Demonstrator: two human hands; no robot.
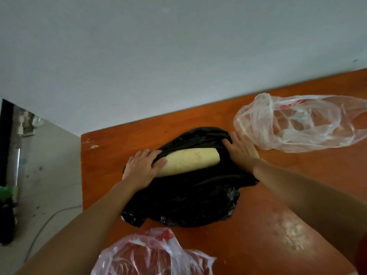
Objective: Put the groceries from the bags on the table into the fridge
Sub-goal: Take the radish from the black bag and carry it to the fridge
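Radish (190, 162) lies in black bag (188, 199), its end in curled grip of left hand (142, 167), right hand (241, 150) flat against bag.

Wooden table (268, 205) under three bags (188, 199)

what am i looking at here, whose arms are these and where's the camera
No machine here: a person works bare-handed, and the single picture comes from a camera worn on their head, looking down. On the wooden table lies an opened black bag with a white radish lying in it. The left hand grips one end of the radish; the right hand rests flat against the bag's other side. A clear bag lies to the right, and a red-printed bag nearest the camera.
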